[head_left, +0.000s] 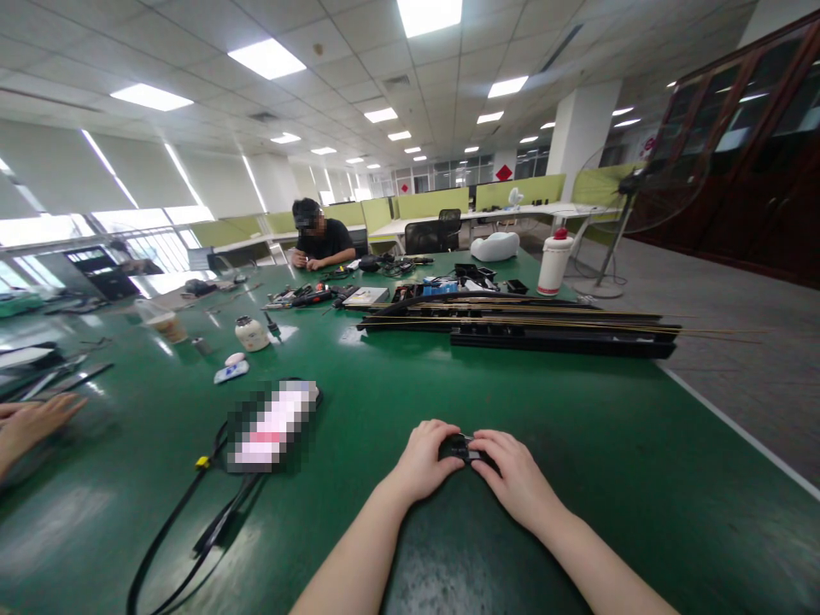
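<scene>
Both hands meet over a small black part (458, 448) low on the green table (359, 512). My left hand (428, 459) closes on its left side, thumb below and fingers above. On the right side of the same part, my right hand (509, 470) pinches with thumb and fingers. The fingers cover much of the part, and its exact kind cannot be made out. Left of my hands lies a phone (272, 427) with a blurred screen, its black strap (183, 504) carrying a yellow clip (203, 463).
Ahead lie long black rails (564, 342) with thin brass-coloured rods (512, 321). A white bottle (554, 263) with a red top stands behind them. A jar (251, 333) and a cup (165, 323) stand left. Another person's hand (38, 423) is at the left edge; a person (324, 239) sits opposite.
</scene>
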The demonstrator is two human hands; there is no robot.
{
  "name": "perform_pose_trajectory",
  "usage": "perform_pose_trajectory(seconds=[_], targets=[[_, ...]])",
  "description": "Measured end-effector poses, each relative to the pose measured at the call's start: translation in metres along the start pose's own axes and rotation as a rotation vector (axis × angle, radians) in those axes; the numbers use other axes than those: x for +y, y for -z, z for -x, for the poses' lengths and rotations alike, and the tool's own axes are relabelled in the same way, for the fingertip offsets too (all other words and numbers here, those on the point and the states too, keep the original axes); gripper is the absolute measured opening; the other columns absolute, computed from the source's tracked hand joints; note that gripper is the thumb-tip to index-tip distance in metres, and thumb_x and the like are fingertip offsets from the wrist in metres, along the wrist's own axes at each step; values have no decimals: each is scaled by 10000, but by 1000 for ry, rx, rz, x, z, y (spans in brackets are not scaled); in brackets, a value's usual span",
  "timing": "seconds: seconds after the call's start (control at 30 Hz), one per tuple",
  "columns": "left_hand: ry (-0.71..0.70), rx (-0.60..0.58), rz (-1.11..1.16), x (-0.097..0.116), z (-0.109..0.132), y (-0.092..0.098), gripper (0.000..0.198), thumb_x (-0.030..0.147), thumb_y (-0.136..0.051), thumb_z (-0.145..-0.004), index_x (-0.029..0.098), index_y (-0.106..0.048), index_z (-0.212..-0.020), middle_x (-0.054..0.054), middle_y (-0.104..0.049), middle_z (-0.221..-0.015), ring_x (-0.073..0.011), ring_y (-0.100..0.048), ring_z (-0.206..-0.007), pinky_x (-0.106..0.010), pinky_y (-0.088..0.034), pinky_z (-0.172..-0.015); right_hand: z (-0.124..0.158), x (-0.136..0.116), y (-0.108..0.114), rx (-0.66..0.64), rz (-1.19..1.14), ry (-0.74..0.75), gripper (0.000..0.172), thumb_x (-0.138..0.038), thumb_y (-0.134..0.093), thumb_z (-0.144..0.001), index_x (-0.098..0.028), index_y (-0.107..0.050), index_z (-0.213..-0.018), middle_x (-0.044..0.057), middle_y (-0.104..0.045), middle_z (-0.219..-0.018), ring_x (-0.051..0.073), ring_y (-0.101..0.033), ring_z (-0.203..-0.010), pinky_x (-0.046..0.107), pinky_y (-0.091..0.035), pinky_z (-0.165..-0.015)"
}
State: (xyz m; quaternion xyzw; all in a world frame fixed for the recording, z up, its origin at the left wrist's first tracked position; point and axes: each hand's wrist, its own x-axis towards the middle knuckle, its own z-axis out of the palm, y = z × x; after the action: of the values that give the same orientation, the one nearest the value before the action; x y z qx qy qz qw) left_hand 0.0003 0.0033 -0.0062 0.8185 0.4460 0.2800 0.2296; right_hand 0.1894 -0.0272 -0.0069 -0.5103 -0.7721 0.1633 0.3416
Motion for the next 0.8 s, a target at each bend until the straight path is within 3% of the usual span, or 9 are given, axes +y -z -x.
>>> perform_pose_trajectory(seconds=[0.5,0.8], targets=[[-3,2,2,1,0,0,384,221,-669,-743,235,-565,-1112,-42,-589,-1058,-231,-505,-1017,-381,-399,-907,-2,2,3,-65,-27,-28,210,-290,-545,-801,-279,-652,-981,42,-643,-1101,242,-573,-1048,428,-422,-925],[14,14,8,-1,1,-1,474,197,-659,-748,231,-512,-1197,-58,-583,-1128,-244,-496,-1062,-413,-390,-935,-4,1,6,-93,-111,-145,413,-227,-565,-736,-220,-555,-1149,69,-599,-1189,232,-534,-1110,406,-387,-980]])
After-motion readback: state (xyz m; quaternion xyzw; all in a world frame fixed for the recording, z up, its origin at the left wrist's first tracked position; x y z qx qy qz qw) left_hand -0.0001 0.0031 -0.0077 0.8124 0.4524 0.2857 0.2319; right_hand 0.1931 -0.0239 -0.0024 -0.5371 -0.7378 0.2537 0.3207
